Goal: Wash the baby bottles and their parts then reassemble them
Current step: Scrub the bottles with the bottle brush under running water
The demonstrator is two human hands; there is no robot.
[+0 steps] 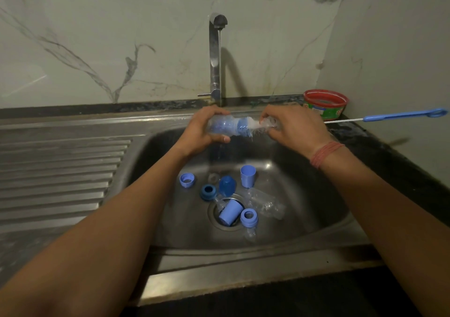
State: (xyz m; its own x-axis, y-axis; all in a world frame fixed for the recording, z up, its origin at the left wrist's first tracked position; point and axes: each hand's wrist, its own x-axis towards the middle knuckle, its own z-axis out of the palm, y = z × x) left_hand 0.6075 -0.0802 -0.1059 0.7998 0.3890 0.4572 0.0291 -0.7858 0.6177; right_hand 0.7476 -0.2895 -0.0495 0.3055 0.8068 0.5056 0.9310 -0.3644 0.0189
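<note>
Head view: bottle scrub under tap [217,56], above sink [155,170].
Left hand [207,128] wrapped round clear bottle [222,126], held level below running stream for rinsing; right hand [289,126] clamped on bottle brush [404,116] near bristles, handle out right of tap. Loose caps, rings, second bottle [265,202] around drain below tap; red tub [325,103] right of tap.
</note>
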